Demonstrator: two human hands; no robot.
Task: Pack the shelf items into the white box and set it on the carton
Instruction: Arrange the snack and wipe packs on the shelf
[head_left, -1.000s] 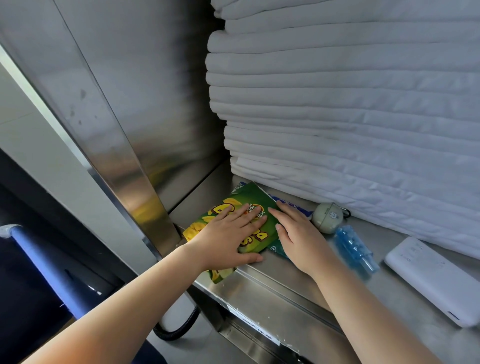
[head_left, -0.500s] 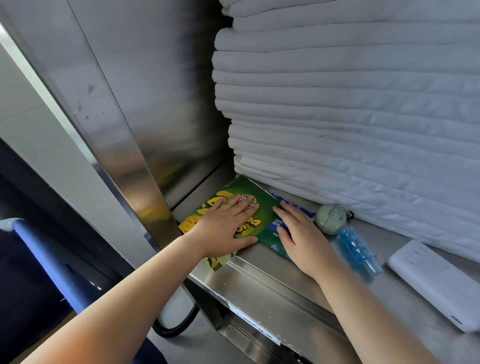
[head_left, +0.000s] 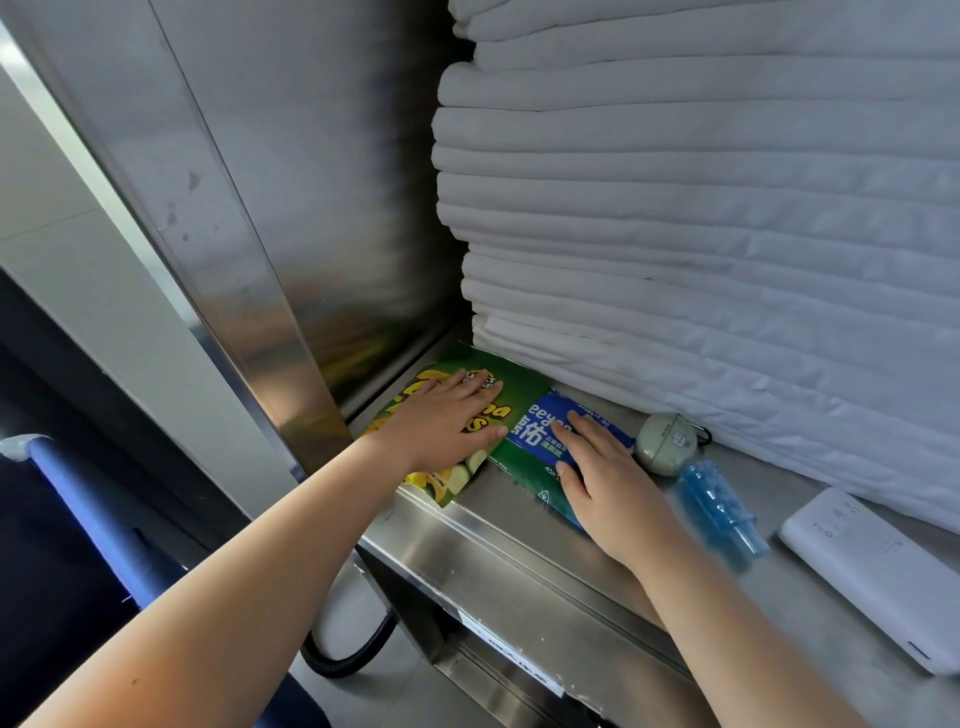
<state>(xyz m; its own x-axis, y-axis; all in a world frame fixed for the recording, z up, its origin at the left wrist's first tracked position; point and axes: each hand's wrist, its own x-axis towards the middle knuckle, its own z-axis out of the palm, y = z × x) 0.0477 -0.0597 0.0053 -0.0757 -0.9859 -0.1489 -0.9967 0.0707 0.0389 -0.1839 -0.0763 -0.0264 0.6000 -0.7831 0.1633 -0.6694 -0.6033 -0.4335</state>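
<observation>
A green and yellow snack bag (head_left: 519, 387) lies flat at the left end of the steel shelf (head_left: 498, 551). My left hand (head_left: 441, 423) rests flat on it with straight fingers. Partly under its right side lies a blue and green wipes pack (head_left: 540, 431), and my right hand (head_left: 605, 483) presses flat on that. To the right sit a pale green round case (head_left: 666, 441), a clear blue bottle (head_left: 719, 506) and a white power bank (head_left: 872, 577). The white box and the carton are out of view.
A tall stack of folded white linen (head_left: 701, 234) fills the back of the shelf. A steel side wall (head_left: 291, 208) stands on the left. Below the shelf edge hang a black hose (head_left: 353, 660) and a blue bar (head_left: 88, 514).
My left hand slid the snack bag leftward, uncovering more of the blue wipes pack. My right hand stays flat on the wipes pack. The view moved closer.
</observation>
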